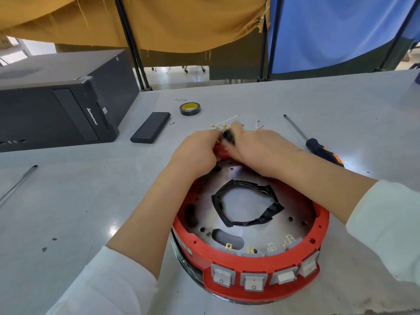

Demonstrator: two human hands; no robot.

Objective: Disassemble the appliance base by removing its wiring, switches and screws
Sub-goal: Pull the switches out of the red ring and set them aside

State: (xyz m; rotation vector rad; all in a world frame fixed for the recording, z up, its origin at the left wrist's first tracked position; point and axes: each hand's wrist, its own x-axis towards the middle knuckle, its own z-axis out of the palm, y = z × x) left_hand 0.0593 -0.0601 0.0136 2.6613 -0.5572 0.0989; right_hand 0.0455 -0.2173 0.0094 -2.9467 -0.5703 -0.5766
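A: Where's the red appliance base (261, 264)?
B: Near the tabletop's (91, 201) front edge, 4 switches (263, 278) facing us; bare room lies left.
A: And the hands?
B: Both at its far rim. Left hand (195, 151) and right hand (256, 146) curl around a blurred black part (228, 136) beside loose wiring (227, 123).
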